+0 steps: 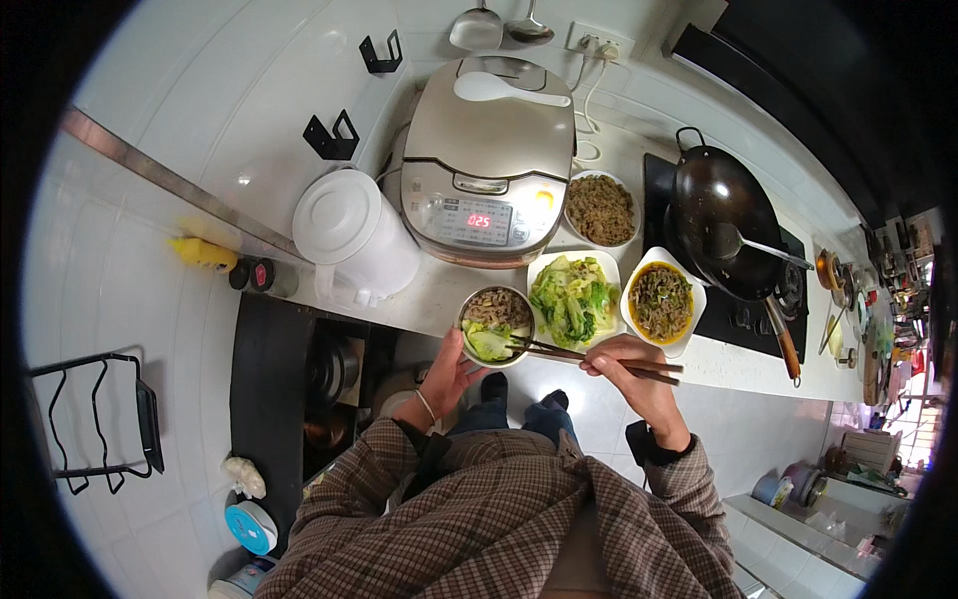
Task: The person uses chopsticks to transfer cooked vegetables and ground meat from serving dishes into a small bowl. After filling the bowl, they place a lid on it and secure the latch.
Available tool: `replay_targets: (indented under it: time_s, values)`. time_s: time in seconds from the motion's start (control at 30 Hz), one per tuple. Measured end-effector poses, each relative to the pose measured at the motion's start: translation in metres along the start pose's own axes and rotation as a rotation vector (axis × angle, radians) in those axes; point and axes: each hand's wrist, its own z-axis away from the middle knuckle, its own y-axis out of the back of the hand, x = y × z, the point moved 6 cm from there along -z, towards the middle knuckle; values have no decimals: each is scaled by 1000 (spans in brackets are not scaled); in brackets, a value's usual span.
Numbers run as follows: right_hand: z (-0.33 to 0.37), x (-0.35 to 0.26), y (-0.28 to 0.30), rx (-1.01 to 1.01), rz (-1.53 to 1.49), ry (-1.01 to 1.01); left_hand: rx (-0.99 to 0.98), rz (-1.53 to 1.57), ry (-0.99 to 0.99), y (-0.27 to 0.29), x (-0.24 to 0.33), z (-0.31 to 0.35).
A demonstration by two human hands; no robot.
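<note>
Both hands are at work in front of the cooker: the left hand cups the near left side of the bowl, and the right hand grips a pair of chopsticks, tips down among its greens. I'd judge the step to be settling or picking at those leaves; moving them calls for a steady bowl and tips kept together. Round and well filled, the bowl shows pale leaves on its near side and a brown chopped food (glossy, finely cut) behind. It sits by the bench edge before the cooker; whether bench or palm bears it, I can't tell. More lettuce lies at the cooker's front right.
</note>
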Motion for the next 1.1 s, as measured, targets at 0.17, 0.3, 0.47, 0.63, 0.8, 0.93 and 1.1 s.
replay_targets:
  time_s: [0.17, 0.3, 0.47, 0.63, 0.8, 0.93, 1.1]
  values:
    - [1, -14, -21, -85, 118, 224, -23, -5, -8, -7, 5, 3]
    - [4, -6, -33, -107, 168, 229, -71, -19, 5, -5, 4, -1]
    - [11, -1, -28, -99, 133, 200, -49, -16, 21, 3, -2, -3]
    - [26, 6, -16, 5, 102, 211, -5, 20, 57, 9, -4, -3]
    - [40, 47, 38, 504, -160, -28, 2, 42, 32, 8, -3, -3]
    - [7, 63, 46, 516, 125, 145, -34, 35, 26, 5, 0, -2]
    - [8, 66, 46, 495, 294, 179, -67, 2, 2, 1, 5, 1]
